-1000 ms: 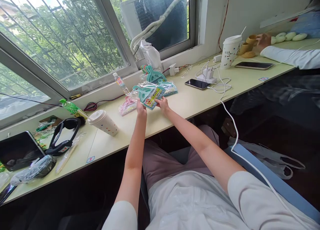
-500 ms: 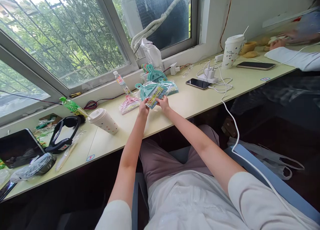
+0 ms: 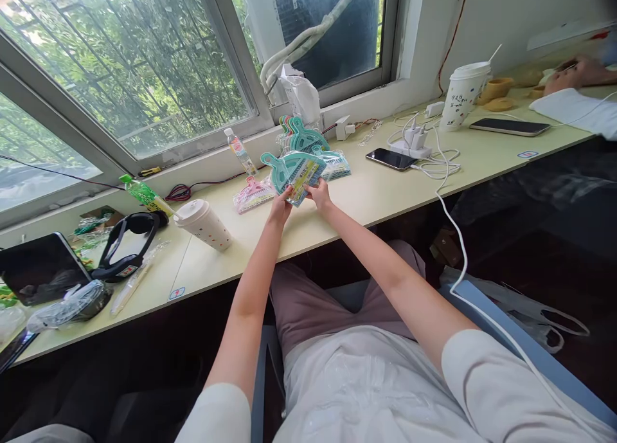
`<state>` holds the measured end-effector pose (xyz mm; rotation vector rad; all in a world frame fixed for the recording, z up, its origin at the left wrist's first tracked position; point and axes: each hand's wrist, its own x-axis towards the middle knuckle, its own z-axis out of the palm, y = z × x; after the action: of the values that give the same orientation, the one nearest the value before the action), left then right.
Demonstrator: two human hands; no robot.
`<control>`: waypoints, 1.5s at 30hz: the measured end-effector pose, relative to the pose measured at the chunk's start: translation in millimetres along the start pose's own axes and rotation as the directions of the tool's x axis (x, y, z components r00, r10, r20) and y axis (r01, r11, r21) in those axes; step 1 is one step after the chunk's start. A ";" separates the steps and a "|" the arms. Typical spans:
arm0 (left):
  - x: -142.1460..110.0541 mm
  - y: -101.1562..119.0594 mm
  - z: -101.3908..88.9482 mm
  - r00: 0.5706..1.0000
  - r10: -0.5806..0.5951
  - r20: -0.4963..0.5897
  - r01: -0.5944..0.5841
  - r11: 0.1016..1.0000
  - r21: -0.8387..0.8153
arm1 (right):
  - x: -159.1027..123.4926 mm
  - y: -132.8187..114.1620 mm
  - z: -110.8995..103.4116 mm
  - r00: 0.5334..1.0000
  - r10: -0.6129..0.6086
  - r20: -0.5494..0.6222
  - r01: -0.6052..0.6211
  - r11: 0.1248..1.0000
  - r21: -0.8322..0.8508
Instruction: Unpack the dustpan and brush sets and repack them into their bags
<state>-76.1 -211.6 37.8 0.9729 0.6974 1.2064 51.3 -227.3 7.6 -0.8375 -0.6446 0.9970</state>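
"Two hands on it?"

"Yes, each grip was clamped on the teal dustpan (image 3: 283,168) near the centre of the frame, over the desk (image 3: 359,195): left hand (image 3: 281,207) at its lower left, right hand (image 3: 320,196) at its lower right."

"How would it have handled?"

"Light and fairly stiff, I judged, its wrapping probably slippery. The lower edges suited two hands; the upper-left handle suited one."

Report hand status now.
Both hands, left and right, on teal dustpan pack. Pink pack beside left hand. Bottle behind.
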 end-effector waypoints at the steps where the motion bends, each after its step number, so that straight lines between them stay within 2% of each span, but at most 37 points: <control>1: -1.5 -2.6 -0.4 1.000 0.005 0.028 -0.005 1.000 -0.008 | -0.3 0.0 -0.3 1.000 -0.005 0.000 0.005 1.000 -0.005; 4: -7.6 -10.7 -1.9 0.996 0.007 0.093 -0.006 1.000 -0.005 | -0.5 0.8 -1.9 1.000 -0.015 0.011 0.015 1.000 -0.003; 9: -7.6 -17.5 -5.1 0.997 0.039 -0.061 -0.033 0.996 0.084 | 0.1 2.2 -2.1 0.999 0.029 0.033 -0.030 0.999 0.030; 15: 1.6 -19.1 -5.0 0.992 0.057 -0.117 -0.034 0.981 0.192 | 0.3 1.3 2.8 0.991 0.127 -0.043 -0.127 0.992 0.006; 18: 4.9 -11.8 -13.8 0.991 -0.002 -0.134 0.023 0.988 0.153 | -1.6 -0.7 6.5 0.987 0.158 0.038 -0.156 0.987 -0.047; 20: 6.1 -4.6 -25.2 0.990 -0.069 -0.122 0.081 0.992 0.094 | -2.2 -6.2 0.1 0.977 0.169 0.134 -0.140 0.970 -0.199; 21: 6.3 -1.1 -31.9 0.989 -0.091 -0.115 0.099 0.993 0.064 | -2.0 -11.0 -7.7 0.973 0.148 0.178 -0.085 0.944 -0.320; 22: 6.4 2.0 -38.5 0.988 -0.104 -0.114 0.109 0.993 0.040 | -1.2 -17.4 -18.7 0.968 0.113 0.226 0.004 0.887 -0.462; 23: 6.3 4.5 -44.8 0.986 -0.112 -0.127 0.115 0.993 0.019 | -0.1 -25.0 -32.5 0.964 0.014 0.266 0.152 0.791 -0.592; 24: 6.2 6.2 -50.1 0.982 -0.122 -0.147 0.124 0.992 0.002 | 1.1 -33.8 -48.0 0.936 -0.121 0.332 0.329 0.635 -0.699; 25: 6.0 7.3 -54.3 0.977 -0.138 -0.160 0.138 0.990 -0.012 | 2.1 -43.1 -64.1 0.878 -0.234 0.418 0.479 0.447 -0.755; 26: 5.7 7.7 -57.2 0.976 -0.159 -0.152 0.157 0.987 -0.025 | 2.6 -52.6 -79.5 0.809 -0.287 0.513 0.582 0.268 -0.768; 27: 5.1 7.6 -58.7 0.976 -0.183 -0.121 0.179 0.983 -0.036 | 2.2 -61.7 -92.9 0.746 -0.293 0.598 0.650 0.127 -0.749; 28: 4.2 7.1 -59.0 0.976 -0.205 -0.075 0.202 0.978 -0.040 | 0.8 -69.8 -103.5 0.688 -0.275 0.671 0.702 0.021 -0.712; 29: 3.0 6.6 -58.3 0.974 -0.224 -0.026 0.223 0.974 -0.035 | -1.7 -76.7 -110.8 0.639 -0.248 0.728 0.741 -0.053 -0.669; 31: -0.4 5.6 -55.5 0.966 -0.254 0.053 0.255 0.967 -0.008 | -8.8 -86.1 -116.0 0.571 -0.202 0.796 0.790 -0.129 -0.600; 34: -5.9 5.1 -51.5 0.941 -0.316 0.122 0.313 0.949 0.049 | -20.6 -91.4 -108.7 0.522 -0.179 0.834 0.824 -0.145 -0.547; 37: -8.9 4.8 -49.7 0.919 -0.360 0.158 0.350 0.932 0.091 | -28.4 -92.3 -99.2 0.505 -0.195 0.841 0.843 -0.094 -0.529; 40: -11.2 5.4 -48.2 0.913 -0.358 0.196 0.346 0.934 0.094 | -31.4 -91.6 -96.3 0.522 -0.240 0.818 0.837 -0.039 -0.545; 45: -22.3 14.7 -44.8 0.866 -0.389 0.315 0.376 0.921 0.103 | -31.5 -88.8 -101.6 0.550 -0.290 0.783 0.824 0.037 -0.565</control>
<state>-126.7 -221.6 30.2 0.9822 0.6095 0.6607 159.1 -312.6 25.2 -1.1311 -1.9912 -0.1773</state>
